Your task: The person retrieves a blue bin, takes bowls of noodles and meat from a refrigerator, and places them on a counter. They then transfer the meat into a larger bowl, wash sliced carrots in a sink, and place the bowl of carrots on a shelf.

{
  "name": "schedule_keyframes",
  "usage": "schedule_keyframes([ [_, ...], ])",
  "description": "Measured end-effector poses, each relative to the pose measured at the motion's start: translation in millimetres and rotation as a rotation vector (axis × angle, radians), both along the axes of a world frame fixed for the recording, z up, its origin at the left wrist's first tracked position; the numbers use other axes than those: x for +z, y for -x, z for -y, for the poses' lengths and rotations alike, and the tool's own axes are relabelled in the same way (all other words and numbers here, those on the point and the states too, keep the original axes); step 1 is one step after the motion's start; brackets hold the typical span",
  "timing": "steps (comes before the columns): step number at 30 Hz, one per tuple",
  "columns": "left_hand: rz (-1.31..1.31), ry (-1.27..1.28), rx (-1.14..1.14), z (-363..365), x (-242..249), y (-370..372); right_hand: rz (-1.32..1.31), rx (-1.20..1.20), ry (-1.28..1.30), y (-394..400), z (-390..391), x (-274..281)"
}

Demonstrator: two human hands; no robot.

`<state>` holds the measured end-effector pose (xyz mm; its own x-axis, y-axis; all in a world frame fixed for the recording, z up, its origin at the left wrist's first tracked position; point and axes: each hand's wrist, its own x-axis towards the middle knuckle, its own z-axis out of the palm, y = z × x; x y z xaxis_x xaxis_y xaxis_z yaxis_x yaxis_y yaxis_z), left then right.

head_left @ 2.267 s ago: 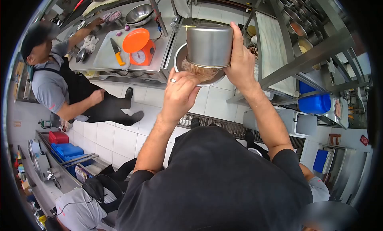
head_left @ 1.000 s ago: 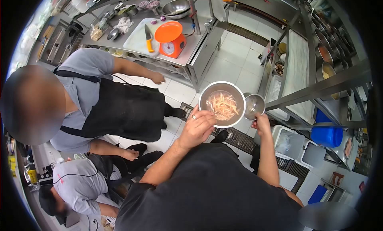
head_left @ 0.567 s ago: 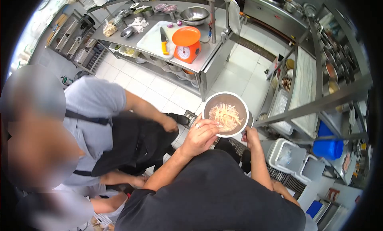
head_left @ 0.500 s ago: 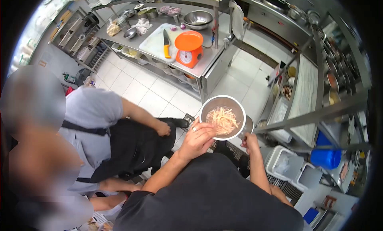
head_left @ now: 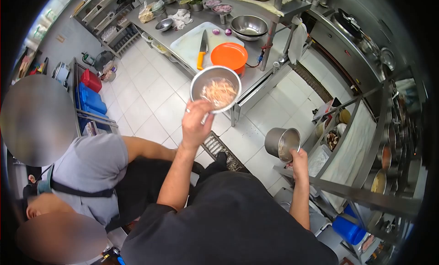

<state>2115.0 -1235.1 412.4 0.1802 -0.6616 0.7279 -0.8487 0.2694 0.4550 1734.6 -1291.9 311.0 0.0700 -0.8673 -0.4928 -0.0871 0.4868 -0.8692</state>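
My left hand [head_left: 196, 123] grips the rim of a round metal bowl [head_left: 202, 80], its fingers closed at the near edge. Pale yellowish shreds [head_left: 219, 93] fill the bottom of this bowl, which hangs in front of the counter corner, below the scale. To the right, my right hand [head_left: 299, 165] is closed on the rim of a deep metal pot [head_left: 274, 142]. That pot is tilted, and part of its inside shows; I cannot make out any contents. On the counter, an orange kitchen scale [head_left: 228, 56] stands beside a white cutting board [head_left: 183, 44] and a yellow-handled knife [head_left: 202, 52].
Purple onions [head_left: 216, 31] and stacked metal bowls [head_left: 248, 26] are on the steel counter. A person in a grey shirt [head_left: 98, 164] stands close on my left. Metal shelving [head_left: 366, 194] runs along my right, with a blue bucket [head_left: 348, 228] beneath. A floor drain grate [head_left: 217, 146] lies ahead.
My left hand has carried the bowl forward and left, toward the scale. The pot in my right hand, partly behind the bowl before, is now apart from it. The view has shifted.
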Motion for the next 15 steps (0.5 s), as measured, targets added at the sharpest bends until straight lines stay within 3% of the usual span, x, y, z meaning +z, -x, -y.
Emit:
schedule_keyframes([
  [7, -0.017, 0.14, 0.113, 90.5, -21.9, -107.7, 0.064, 0.223, 0.03, -71.9, 54.5, 61.0],
  [15, -0.003, 0.13, 0.175, 205.8, -71.8, -266.1, 0.058, 0.241, 0.056, -239.3, 128.4, 106.3],
])
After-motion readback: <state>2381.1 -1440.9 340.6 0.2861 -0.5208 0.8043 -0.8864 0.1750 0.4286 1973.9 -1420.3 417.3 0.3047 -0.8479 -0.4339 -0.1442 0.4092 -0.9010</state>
